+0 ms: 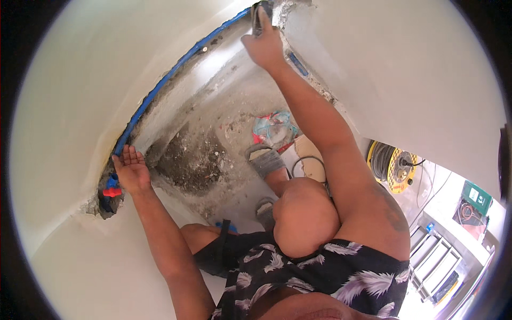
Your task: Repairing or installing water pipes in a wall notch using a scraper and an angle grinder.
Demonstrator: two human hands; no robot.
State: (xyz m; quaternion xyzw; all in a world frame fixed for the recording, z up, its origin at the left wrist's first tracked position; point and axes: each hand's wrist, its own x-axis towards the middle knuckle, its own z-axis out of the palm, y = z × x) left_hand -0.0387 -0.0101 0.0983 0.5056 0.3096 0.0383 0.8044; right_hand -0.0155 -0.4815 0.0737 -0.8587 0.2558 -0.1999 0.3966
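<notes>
Blue pipe [160, 88] sits in a groove cut in the left wall [80, 106], curving in this view from the near left up to the far corner. Left hand [133, 173] at its near end: palm turned up, fingers spread and unclenched, fingertips right by the pipe – contact likely, can't confirm. Just nearer, in the broken-out pocket: blue fitting [112, 180] and red fitting [112, 192]. Right hand [265, 49] at the far end, arm stretched, index finger extended over a dark patch in the corner, thumb out to the left – can't tell if it's gripping anything. Short blue piece [297, 64] set in the chipped edge of the right wall [389, 69]. Loose rubble [194, 160] on the floor between the walls, crumpled plastic bag [273, 129] right of it, near a sandalled foot. Yellow cable reel [394, 166] farther right, then green case [476, 197] and metal ladder [434, 261].
</notes>
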